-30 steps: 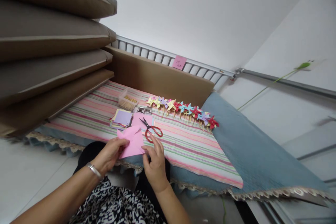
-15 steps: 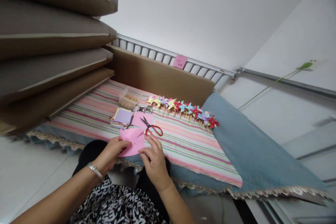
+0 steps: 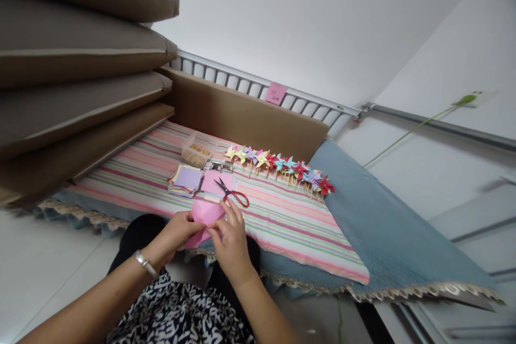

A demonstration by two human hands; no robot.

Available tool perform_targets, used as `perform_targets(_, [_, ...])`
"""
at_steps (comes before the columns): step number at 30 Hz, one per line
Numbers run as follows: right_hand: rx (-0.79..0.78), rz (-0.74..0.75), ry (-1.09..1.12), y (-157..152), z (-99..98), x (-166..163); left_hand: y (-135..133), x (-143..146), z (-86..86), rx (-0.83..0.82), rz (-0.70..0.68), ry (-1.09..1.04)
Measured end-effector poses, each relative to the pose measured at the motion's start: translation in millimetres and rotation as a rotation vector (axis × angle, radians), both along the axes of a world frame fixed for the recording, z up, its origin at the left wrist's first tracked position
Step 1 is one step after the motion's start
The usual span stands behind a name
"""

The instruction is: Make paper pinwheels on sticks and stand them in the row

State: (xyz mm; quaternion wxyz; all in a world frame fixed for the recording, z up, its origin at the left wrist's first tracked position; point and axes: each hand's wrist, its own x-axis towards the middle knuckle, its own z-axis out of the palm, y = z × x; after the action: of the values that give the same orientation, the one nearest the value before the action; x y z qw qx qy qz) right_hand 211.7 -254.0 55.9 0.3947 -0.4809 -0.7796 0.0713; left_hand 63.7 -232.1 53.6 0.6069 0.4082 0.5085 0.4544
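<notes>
A pink paper sheet is held above the front edge of the striped cloth, its corners curling inward. My left hand pinches it from the left, thumb near the paper's middle. From the right, my right hand pinches a folded-in part, its fingertips close to the left thumb. Just beyond my right hand lie open scissors with red handles, their blades over a flat pink sheet. A stack of coloured paper squares, lilac on top, sits to the left of that sheet.
Several finished paper pinwheels on sticks lie in a row at the back. A clear box holds small sticks, with metal pieces beside it. Grey-brown cushions are piled at left. A cardboard panel stands behind.
My right hand has moved left and inward, bringing a paper corner to the middle. The sheet was flatter before and is now more curled. The left thumb has shifted toward the centre.
</notes>
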Motion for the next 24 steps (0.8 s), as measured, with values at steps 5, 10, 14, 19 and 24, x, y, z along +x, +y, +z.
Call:
perform_targets(5, [-0.028, -0.021, -0.008, 0, 0.6, -1, 0, -1, -2.0, -0.011, -0.036, -0.012])
perform_targets(10, [-0.04, -0.015, -0.012, 0, 3.7, -3, 1, -2, -2.7, -0.023, -0.063, -0.022])
perform_targets(14, [-0.072, -0.02, -0.036, 1, 3.7, -4, 1, -4, -4.1, -0.031, -0.082, -0.02])
perform_targets(19, [-0.109, -0.065, -0.028, 2, 3.3, -6, -2, -6, 1.5, -0.035, -0.1, -0.006])
perform_targets(24, [-0.114, -0.069, -0.031, 3, 2.2, -9, -2, -6, 5.7, 0.005, -0.131, 0.06])
